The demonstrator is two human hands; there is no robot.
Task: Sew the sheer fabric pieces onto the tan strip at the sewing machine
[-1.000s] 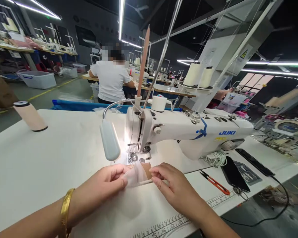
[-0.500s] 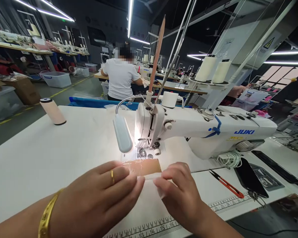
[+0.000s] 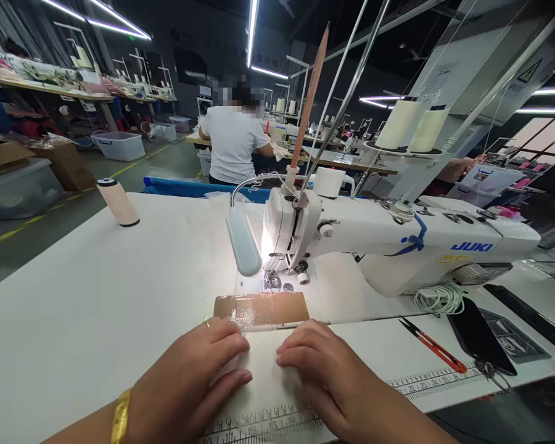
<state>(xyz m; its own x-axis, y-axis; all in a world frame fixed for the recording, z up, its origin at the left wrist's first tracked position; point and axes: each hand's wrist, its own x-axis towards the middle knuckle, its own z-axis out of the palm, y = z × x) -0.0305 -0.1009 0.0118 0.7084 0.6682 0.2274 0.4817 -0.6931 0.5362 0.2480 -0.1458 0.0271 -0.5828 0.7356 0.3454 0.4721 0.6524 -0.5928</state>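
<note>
So, white bench (image 3: 74, 296) with a ruler (image 3: 268, 422) along the front and a sewing machine (image 3: 374, 231) on it, dim workshop, bright lights (image 3: 252, 34). Left hand (image 3: 197, 370) and right hand (image 3: 330, 373) are both relaxed, half curled, gripping nothing; left one's at the brown strip (image 3: 280, 305), can't tell if right touches. It lies flat just beyond both, before the machine.

Room left of lamp (image 3: 243, 242), behind unclear
</note>
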